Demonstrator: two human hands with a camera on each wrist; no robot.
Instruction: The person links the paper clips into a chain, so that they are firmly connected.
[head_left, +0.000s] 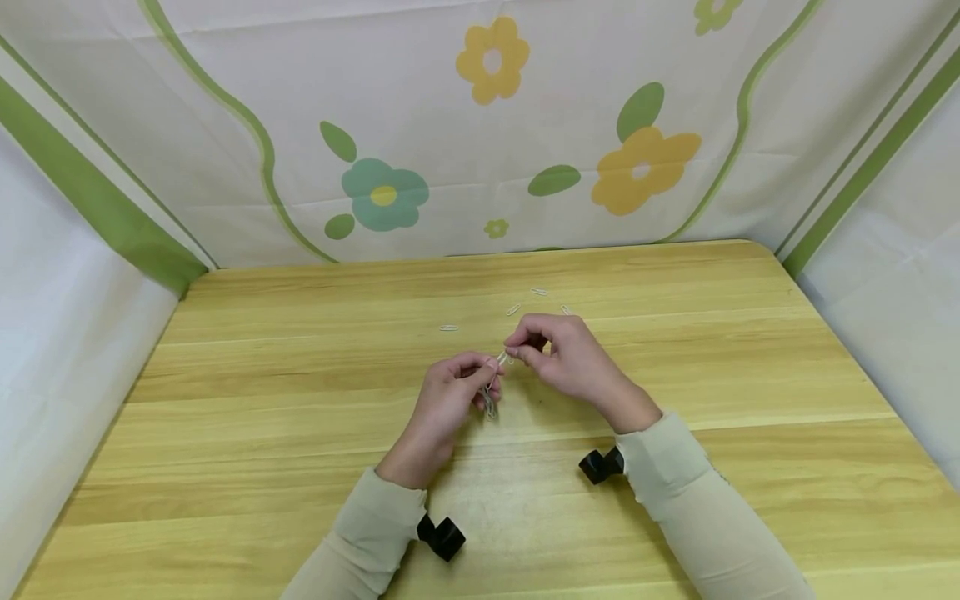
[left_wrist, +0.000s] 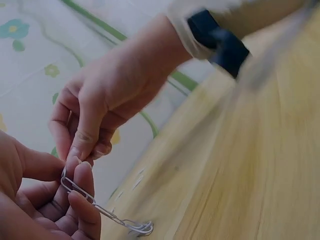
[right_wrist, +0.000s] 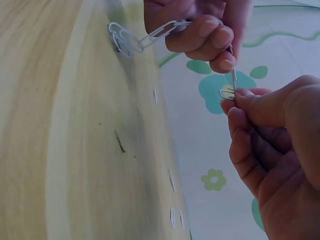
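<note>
My left hand [head_left: 448,396] pinches a chain of linked white paper clips [left_wrist: 80,187] near its upper end, between thumb and fingertips. The rest of the chain hangs from the fingers, its lower clips bunched close over the table in the right wrist view. Right beside it, my right hand [head_left: 573,358] pinches a single paper clip [right_wrist: 226,94] between thumb and forefinger. This clip meets the top clip of the chain just above the left fingertips. Whether the two are hooked together, I cannot tell.
Several loose paper clips lie beyond the hands on the wooden table [head_left: 262,400], among them one paper clip [head_left: 448,327] at the left and another paper clip [head_left: 539,292] farthest back. A flower-printed curtain [head_left: 450,150] rises behind the table's back edge.
</note>
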